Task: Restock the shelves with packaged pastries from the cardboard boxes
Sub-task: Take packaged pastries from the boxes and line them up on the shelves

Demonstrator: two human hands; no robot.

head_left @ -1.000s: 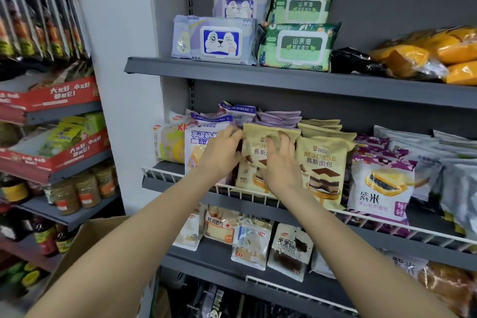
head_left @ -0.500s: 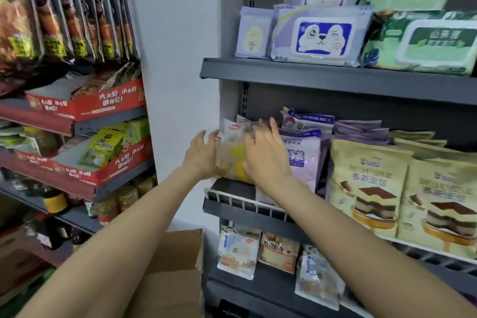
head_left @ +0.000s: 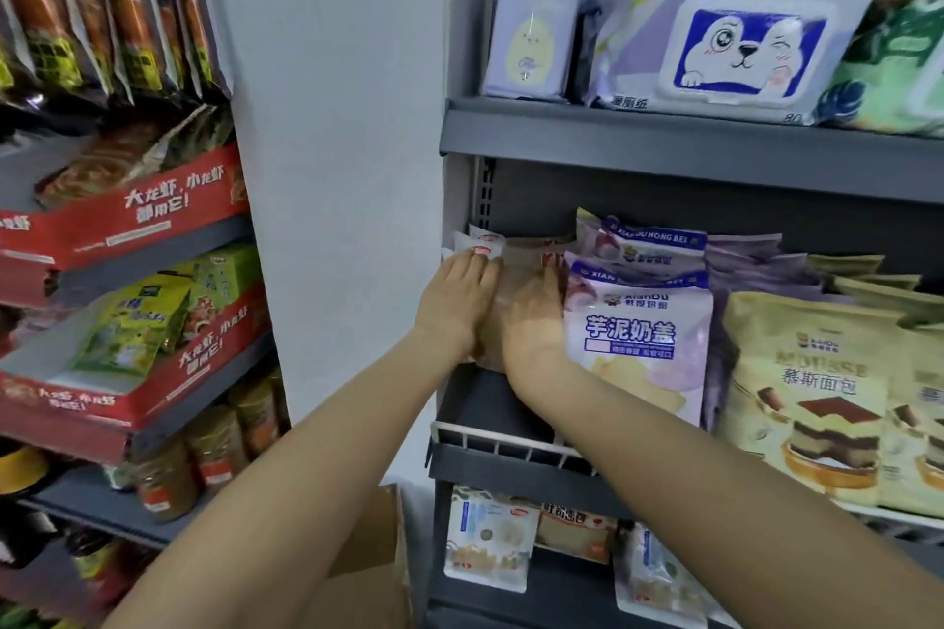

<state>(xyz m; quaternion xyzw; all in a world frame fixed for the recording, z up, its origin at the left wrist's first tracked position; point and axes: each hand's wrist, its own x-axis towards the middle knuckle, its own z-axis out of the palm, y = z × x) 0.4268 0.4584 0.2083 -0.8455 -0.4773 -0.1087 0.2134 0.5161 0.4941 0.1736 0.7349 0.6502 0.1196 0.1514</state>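
At the left end of the grey middle shelf (head_left: 511, 467) stands a row of clear pastry packs (head_left: 517, 251) with red logos. My left hand (head_left: 458, 294) lies flat on the front pack, its fingertips at the top left corner. My right hand (head_left: 532, 318) presses flat on the same pack's right side, against the purple taro pastry pack (head_left: 638, 337). Further right stand yellow mousse cake packs (head_left: 812, 388). A cardboard box (head_left: 375, 572) shows below, between my forearms.
Wet-wipe packs (head_left: 730, 46) sit on the upper shelf (head_left: 664, 138). More pastry packs (head_left: 490, 536) lie on the lower shelf. A white wall pillar (head_left: 332, 118) divides this unit from the left shelves with red display trays (head_left: 143, 209), jars and hanging snack bags.
Both hands left the mousse packs and moved left to the clear packs at the shelf's end, pushing them further back. The view came closer and turned left.
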